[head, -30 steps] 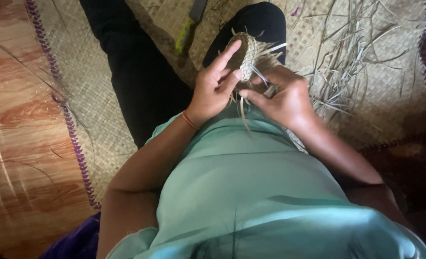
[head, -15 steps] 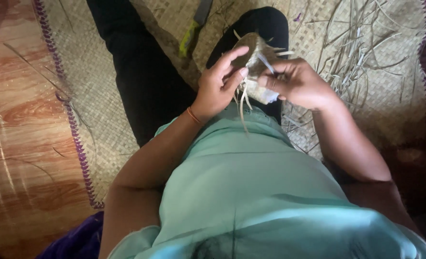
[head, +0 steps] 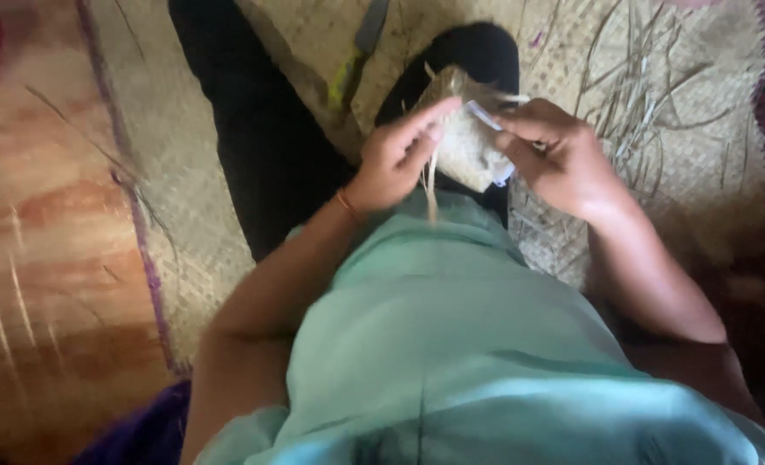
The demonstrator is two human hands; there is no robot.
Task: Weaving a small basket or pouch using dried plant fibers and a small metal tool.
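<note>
Small pale woven straw piece with loose strand ends (head: pixel 462 142): held above the person's black-trousered knee (head: pixel 477 60), between both hands. Left hand (head: pixel 397 155): fingers curled against its left edge. Right hand (head: pixel 563 159): fingertips pinching a strand at its upper right edge. Beneath the knee: tan woven floor mat (head: pixel 184 198).

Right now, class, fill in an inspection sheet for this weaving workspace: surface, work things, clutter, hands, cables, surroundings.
Surface: woven mat with a purple edge, laid on a wooden floor.
Work things: small woven straw piece, loose strands hanging below it.
Clutter: loose dry strips scattered on the mat; knife with a green-yellow handle beyond the knees.
Hands: left hand and right hand both grip the woven piece.
Cables: nothing seen.
Surroundings: purple cloth at the lower left; picture blurred.
</note>
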